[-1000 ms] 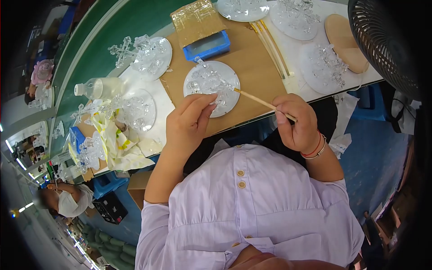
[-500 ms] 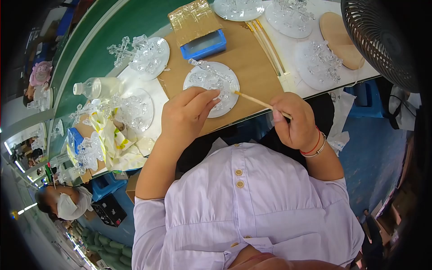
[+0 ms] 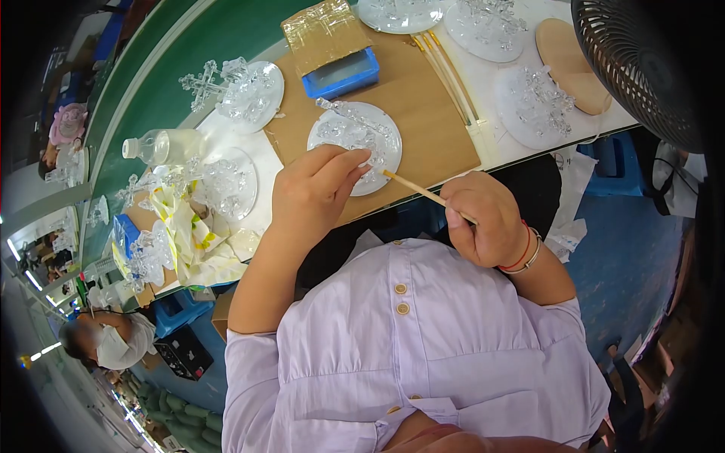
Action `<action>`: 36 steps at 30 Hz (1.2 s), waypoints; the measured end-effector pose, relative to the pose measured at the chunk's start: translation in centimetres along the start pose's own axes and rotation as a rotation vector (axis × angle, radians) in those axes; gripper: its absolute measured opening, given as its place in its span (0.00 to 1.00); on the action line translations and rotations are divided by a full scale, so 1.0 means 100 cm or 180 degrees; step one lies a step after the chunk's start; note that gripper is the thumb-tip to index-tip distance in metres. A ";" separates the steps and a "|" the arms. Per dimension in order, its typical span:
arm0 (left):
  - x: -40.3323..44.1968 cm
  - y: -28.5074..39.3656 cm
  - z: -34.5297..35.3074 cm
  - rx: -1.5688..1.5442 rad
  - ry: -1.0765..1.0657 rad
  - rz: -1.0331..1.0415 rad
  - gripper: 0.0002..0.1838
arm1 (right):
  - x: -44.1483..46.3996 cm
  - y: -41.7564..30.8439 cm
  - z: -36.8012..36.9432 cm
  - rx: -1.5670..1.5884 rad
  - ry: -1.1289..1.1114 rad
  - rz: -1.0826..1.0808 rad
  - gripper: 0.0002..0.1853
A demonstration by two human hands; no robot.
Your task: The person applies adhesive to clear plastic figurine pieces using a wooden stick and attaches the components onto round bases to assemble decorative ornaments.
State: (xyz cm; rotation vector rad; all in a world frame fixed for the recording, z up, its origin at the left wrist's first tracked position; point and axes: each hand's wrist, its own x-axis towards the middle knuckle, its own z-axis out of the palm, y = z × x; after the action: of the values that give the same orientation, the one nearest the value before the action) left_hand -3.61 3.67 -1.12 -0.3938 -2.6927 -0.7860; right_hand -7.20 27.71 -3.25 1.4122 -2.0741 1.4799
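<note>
A round white disc point(image 3: 384, 130) with clear, glassy-looking pieces point(image 3: 351, 136) on it lies in front of me on brown cardboard. My left hand point(image 3: 317, 185) reaches over the disc's near left part, thumb and fingers pinched at the clear pieces. Whatever sits between those fingertips is too small to make out. In my right hand point(image 3: 483, 219) is a slim wooden brush point(image 3: 423, 191), gripped near its back end. Its tip points left at the disc's lower right edge; whether it touches is unclear.
Behind the disc stands a blue tray point(image 3: 341, 75) partly covered by a cardboard flap point(image 3: 321, 34). Several thin brushes point(image 3: 449, 75) lie to its right. A clear bottle point(image 3: 166, 147) and crumpled yellow-white paper point(image 3: 185, 241) are at left. A black fan point(image 3: 642, 68) stands at right.
My right hand has moved down and slightly left, bringing the brush tip lower along the disc's right edge. My left hand has stayed in place.
</note>
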 end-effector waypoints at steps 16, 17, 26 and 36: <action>-0.002 -0.001 0.005 -0.0119 0.0126 0.0006 0.09 | 0.012 0.014 -0.011 -0.0239 0.0020 0.0235 0.09; -0.002 0.000 0.005 -0.0120 0.0122 0.0009 0.09 | 0.013 0.016 -0.011 -0.0240 0.0024 0.0238 0.09; 0.001 -0.004 -0.004 -0.0352 0.0047 -0.0127 0.12 | 0.025 0.037 -0.004 -0.0271 0.0025 0.0199 0.08; 0.045 -0.021 -0.027 0.0264 -0.0190 0.0602 0.16 | 0.016 0.005 -0.043 -0.0035 0.0675 0.0387 0.06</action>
State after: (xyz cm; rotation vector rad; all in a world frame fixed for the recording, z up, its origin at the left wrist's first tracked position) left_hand -7.92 1.21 1.70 -0.6501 -2.6817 -0.6155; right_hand -9.81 30.33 -0.53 1.0890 -2.0627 1.5853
